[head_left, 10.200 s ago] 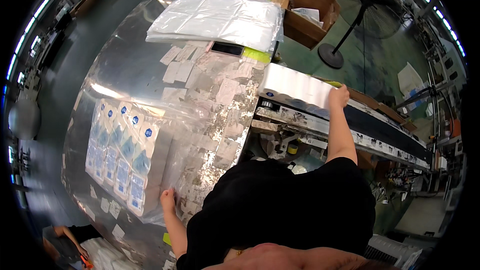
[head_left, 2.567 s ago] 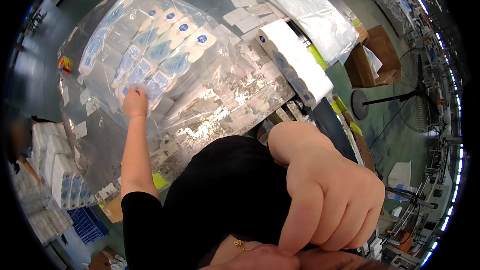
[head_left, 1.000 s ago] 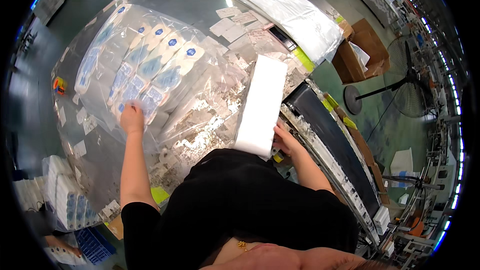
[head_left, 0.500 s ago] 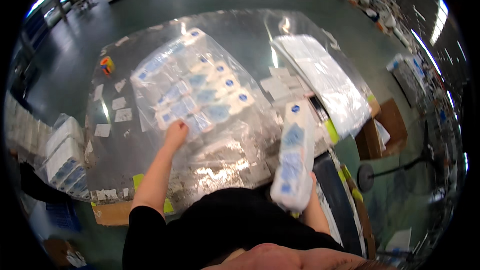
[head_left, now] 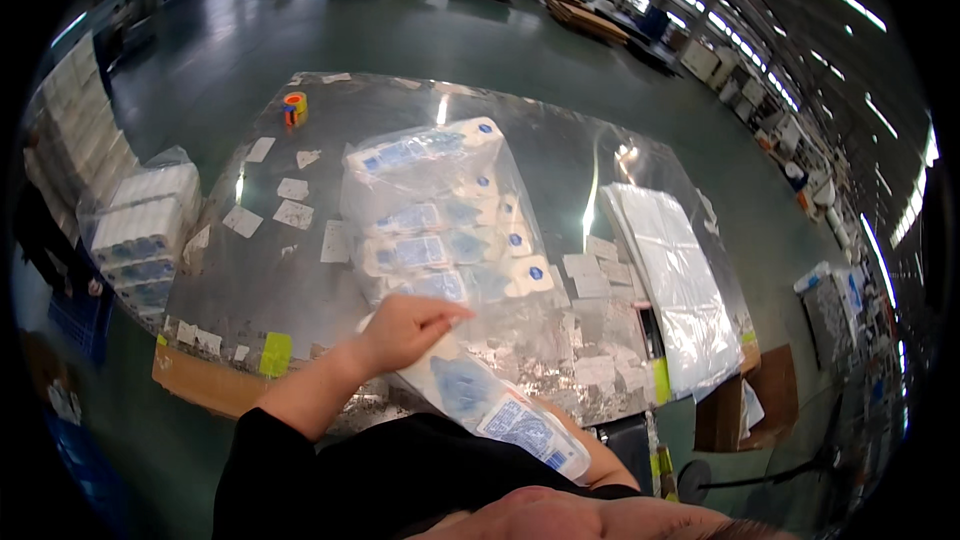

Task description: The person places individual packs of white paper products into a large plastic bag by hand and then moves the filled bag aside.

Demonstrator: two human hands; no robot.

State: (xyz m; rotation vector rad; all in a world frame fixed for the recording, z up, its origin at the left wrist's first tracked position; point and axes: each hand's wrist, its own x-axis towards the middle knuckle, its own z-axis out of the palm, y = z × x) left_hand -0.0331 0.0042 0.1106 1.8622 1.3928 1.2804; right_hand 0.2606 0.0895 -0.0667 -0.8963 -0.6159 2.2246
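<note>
Several wrapped packs already lie inside the big clear bag just past my left hand, and I judge the bag is more than half full with room near its open end. That hand lies loosely curled on the bag's mouth, while one more pack sits right under it, close to my body; my right hand is hidden below, so I cannot tell its grip. Everything rests on a shiny metal table dotted with paper labels, in a big hall with a green floor.
</note>
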